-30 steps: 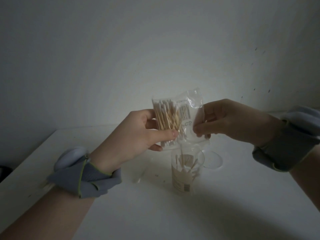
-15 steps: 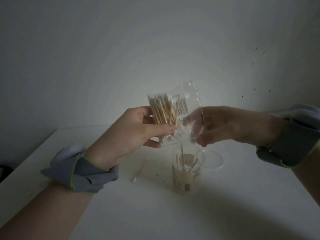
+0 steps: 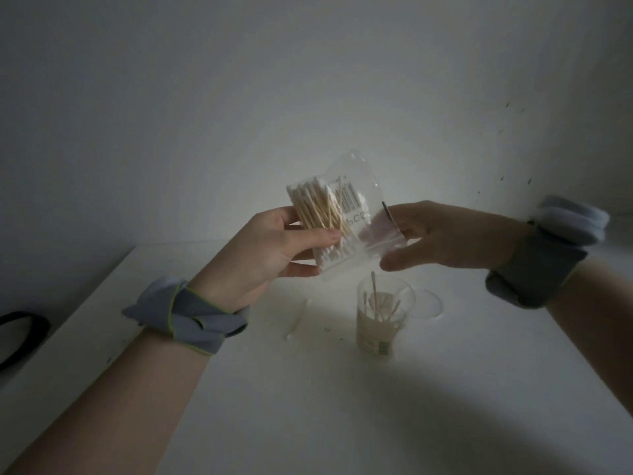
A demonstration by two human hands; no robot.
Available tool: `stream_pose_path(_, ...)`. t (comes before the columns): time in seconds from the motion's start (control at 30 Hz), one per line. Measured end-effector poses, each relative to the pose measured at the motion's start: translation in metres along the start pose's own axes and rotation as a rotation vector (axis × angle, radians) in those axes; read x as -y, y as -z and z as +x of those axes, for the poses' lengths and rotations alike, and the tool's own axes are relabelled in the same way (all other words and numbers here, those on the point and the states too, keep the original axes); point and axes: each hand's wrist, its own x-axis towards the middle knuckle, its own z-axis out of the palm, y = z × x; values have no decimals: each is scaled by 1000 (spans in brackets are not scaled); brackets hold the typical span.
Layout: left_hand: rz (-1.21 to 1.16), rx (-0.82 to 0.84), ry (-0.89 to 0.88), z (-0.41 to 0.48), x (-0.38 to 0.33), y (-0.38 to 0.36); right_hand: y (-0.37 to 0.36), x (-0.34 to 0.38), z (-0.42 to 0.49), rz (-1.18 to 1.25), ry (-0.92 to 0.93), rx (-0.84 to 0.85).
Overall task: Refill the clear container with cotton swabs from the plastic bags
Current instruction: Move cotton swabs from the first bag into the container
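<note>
Dim light, white table: a plastic bag packed with cotton swabs is held tilted above the tabletop, between the two hands in my feed. The left hand grips the bag's full end, thumb pressed across the front of the swab bundle and fingers curled behind it. The right hand meets the bag's slack end, its fingers blurred behind the plastic and its thumb hanging apart underneath. I cannot tell whether it is pinching the bag, a swab or nothing.

Just below the bag and the right thumb, the clear container stands upright on the table with a few swabs leaning inside it. A round clear lid lies flat just beside it on the right, and one loose swab lies to its left. Grey cloth bands wrap both wrists. Behind the table is a pale wall flecked with dark specks at the right, and a dark curved object shows past the table's left edge.
</note>
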Motion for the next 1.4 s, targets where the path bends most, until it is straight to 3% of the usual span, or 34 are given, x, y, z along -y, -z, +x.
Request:
stream_pose_path(0.3,-57,-200,55,-42,23,65,-59,72,39,-546,-34,111)
stream_pose_path(0.53,-19,-276,135,-55,62,91,-105,78,88,-1006,-170,408)
stream_pose_path(0.7,55,-259,141,-56,68,95,-118,73,96,-1234,-152,524)
stream_pose_path(1.17,33,-236,203,-59,71,102,-123,77,96,-1365,8,532)
stream_pose_path(1.4,-175,-257,153,-55,62,97,-68,88,78,-1326,71,230)
